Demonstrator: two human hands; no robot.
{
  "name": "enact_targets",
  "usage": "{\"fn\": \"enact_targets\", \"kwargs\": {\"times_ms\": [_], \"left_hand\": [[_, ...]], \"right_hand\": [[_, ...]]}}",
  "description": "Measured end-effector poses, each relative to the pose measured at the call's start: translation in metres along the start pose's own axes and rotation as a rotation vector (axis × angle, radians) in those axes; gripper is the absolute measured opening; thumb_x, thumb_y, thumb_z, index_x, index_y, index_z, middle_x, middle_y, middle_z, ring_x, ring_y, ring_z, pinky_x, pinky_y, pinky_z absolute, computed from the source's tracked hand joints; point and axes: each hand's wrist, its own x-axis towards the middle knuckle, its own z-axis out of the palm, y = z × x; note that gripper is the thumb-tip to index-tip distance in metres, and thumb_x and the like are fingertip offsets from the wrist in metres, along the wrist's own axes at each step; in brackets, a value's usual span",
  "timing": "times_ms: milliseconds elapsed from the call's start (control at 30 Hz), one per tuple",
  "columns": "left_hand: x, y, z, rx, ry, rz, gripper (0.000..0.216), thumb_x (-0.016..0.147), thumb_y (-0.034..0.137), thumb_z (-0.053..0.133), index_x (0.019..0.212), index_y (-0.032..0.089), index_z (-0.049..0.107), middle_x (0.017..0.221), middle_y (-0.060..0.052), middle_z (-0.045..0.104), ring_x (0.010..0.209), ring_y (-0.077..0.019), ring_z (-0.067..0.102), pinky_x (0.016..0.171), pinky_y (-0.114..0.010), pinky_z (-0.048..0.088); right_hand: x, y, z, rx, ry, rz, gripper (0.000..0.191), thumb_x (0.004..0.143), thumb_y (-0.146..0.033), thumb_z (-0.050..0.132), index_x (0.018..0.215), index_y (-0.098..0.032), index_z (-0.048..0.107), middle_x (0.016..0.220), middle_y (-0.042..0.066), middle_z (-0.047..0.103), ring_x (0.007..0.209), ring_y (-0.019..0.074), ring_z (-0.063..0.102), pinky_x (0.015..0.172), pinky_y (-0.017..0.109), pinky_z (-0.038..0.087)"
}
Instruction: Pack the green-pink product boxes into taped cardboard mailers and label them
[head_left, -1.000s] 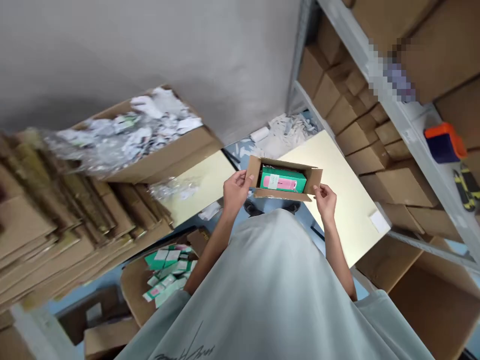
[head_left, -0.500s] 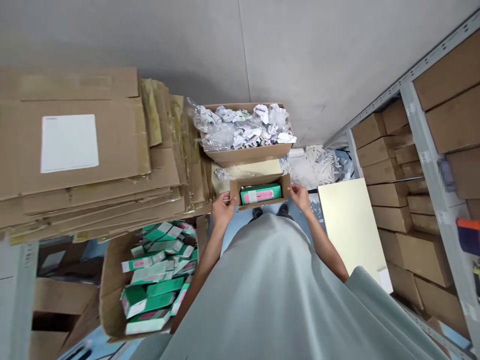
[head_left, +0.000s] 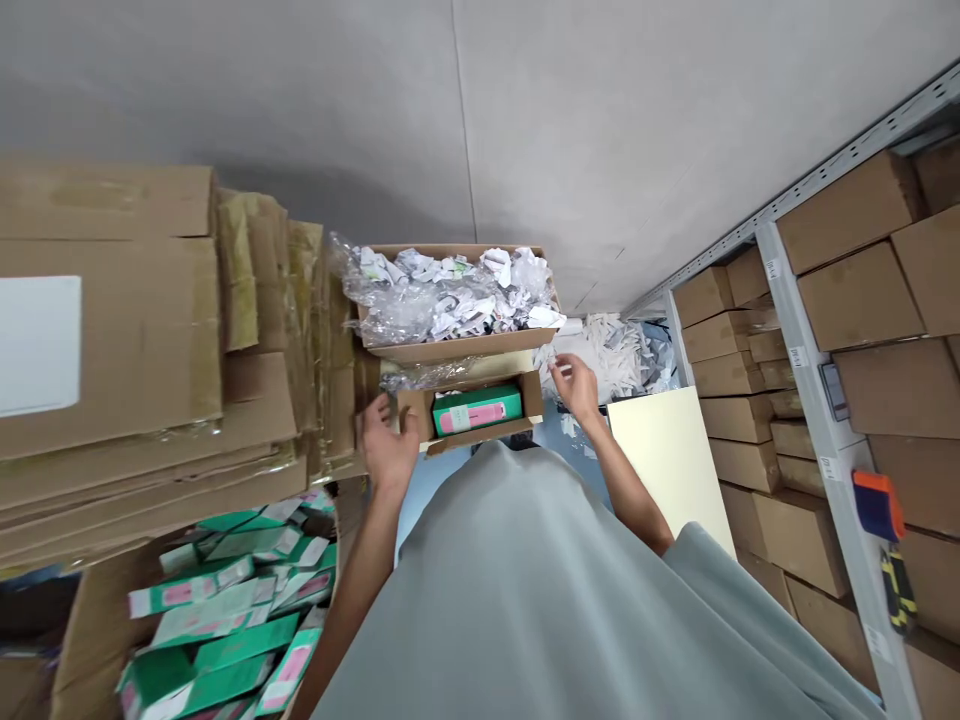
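A small open cardboard box (head_left: pixel 469 437) stands in front of my body, and inside it lies a green-and-pink product box (head_left: pixel 477 411) with a pale label. My left hand (head_left: pixel 388 447) is at the box's left end, its fingers apart and holding nothing; whether it touches the cardboard I cannot tell. Just beyond the right end, my right hand (head_left: pixel 577 388) is closed with thumb and forefinger near each other. A whitish scrap seems to show at those fingertips, too small to make out. Behind the small box is a larger carton (head_left: pixel 457 350) full of crumpled paper (head_left: pixel 480 300) and clear plastic wrap (head_left: pixel 397 308).
Flattened cartons (head_left: pixel 112 350) are stacked high on the left. Below them, a big carton (head_left: pixel 94 620) holds several green-and-pink boxes (head_left: pixel 247 630). White paper scraps (head_left: pixel 607 350) lie at right, beside a cream board (head_left: pixel 667 460). A shelf rack (head_left: pixel 806 370) with brown boxes runs along the right.
Both hands have let go of the small carton's ends. My left hand has opened; my right hand has moved outward, past the right end. The whole view has shifted.
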Motion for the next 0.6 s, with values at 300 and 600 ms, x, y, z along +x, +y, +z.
{"fn": "enact_targets", "kwargs": {"times_ms": [300, 600], "left_hand": [[0.031, 0.120, 0.031, -0.028, -0.088, 0.398, 0.041, 0.102, 0.036, 0.065, 0.139, 0.022, 0.075, 0.145, -0.019, 0.071, 0.145, -0.0374, 0.064, 0.134, -0.055, 0.046], [0.043, 0.168, 0.061, -0.054, -0.192, 0.448, 0.037, 0.103, 0.033, 0.064, 0.136, 0.021, 0.076, 0.142, -0.016, 0.074, 0.141, -0.0344, 0.068, 0.129, -0.050, 0.049]], "right_hand": [[0.088, -0.033, -0.052, -0.440, -0.175, -0.147, 0.047, 0.111, -0.025, 0.062, 0.158, -0.025, 0.071, 0.162, 0.015, 0.066, 0.130, 0.0328, 0.074, 0.107, 0.041, 0.062], [0.076, -0.035, -0.065, -0.316, -0.107, -0.217, 0.042, 0.117, -0.034, 0.056, 0.154, -0.028, 0.076, 0.158, 0.012, 0.070, 0.126, 0.0313, 0.076, 0.104, 0.040, 0.063]]}}
